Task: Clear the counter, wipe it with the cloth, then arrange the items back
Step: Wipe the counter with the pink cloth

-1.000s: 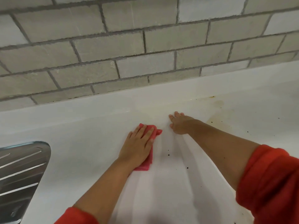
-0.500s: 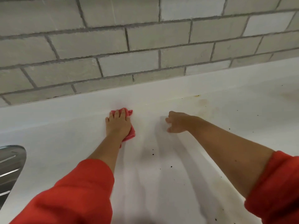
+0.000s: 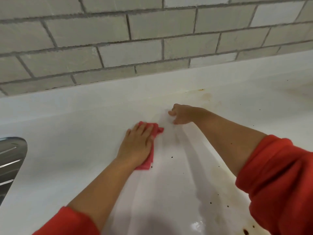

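My left hand (image 3: 138,144) lies flat with straight fingers on a folded pink cloth (image 3: 158,130), pressing it onto the white counter (image 3: 67,133). Only the cloth's right edge and near corner show past the hand. My right hand (image 3: 182,115) rests on the counter just beyond and to the right of the cloth, fingers loosely curled, holding nothing. A damp streak runs along the counter toward me from the cloth. Small dark crumbs (image 3: 172,157) and brownish stains (image 3: 207,95) lie to the right.
A metal sink drainer (image 3: 10,160) sits at the left edge. A grey tiled wall (image 3: 152,48) rises behind the counter's raised back lip. More dark specks and a rusty stain (image 3: 245,232) mark the near right counter.
My left hand has slid the cloth from the back lip toward me and to the right. My right hand stays in about the same spot with fingers more curled.
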### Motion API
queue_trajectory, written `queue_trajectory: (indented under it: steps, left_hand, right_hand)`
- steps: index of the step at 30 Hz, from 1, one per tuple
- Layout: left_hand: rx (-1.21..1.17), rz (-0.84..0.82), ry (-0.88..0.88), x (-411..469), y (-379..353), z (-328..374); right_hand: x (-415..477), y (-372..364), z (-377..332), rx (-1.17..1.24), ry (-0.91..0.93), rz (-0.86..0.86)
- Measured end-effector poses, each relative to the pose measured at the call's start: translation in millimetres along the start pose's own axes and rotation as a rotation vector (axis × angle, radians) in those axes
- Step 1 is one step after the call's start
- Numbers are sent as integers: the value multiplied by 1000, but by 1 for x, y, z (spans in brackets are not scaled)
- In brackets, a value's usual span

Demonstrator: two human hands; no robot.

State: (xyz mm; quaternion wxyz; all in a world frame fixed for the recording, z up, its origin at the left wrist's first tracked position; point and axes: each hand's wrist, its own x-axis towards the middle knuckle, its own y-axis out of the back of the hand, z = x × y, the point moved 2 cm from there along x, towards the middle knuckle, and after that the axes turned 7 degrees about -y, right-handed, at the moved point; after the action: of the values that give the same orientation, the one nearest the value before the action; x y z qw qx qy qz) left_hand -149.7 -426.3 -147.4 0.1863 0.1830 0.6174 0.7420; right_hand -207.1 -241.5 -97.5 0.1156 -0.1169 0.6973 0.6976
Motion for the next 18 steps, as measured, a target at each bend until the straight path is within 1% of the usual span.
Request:
queue_trajectory:
  steps: [2, 3, 5, 7, 10, 12, 14, 15, 18]
  left_hand:
    - [-14, 3, 129, 24, 3, -10]
    - [-15, -1, 164, 32, 3, -10]
    - [-6, -23, 168, 35, 2, -3]
    - [-22, -39, 85, 21, 0, 13]
    - [-65, -51, -124, -23, -1, 32]
    - [-75, -65, -245, -48, 1, 30]
    - [-88, -91, -290, -50, 6, 14]
    - [-101, -86, -269, -42, 8, 5]
    - [-100, -34, -82, -8, 8, -8]
  right_hand:
    - [-1, -5, 1, 16, 6, 1]
    - [-2, -7, 2, 27, 6, 1]
    - [-2, -11, 3, 54, 3, 4]
    - [-1, -12, 4, 72, -4, 0]
    - [-3, -12, 4, 92, -11, 8]
    - [-5, -12, 3, 98, -9, 9]
    - [-6, -13, 4, 107, -16, 0]
    - [-6, -13, 4, 109, -15, 0]
    - [-6, -14, 3, 108, -15, -1]
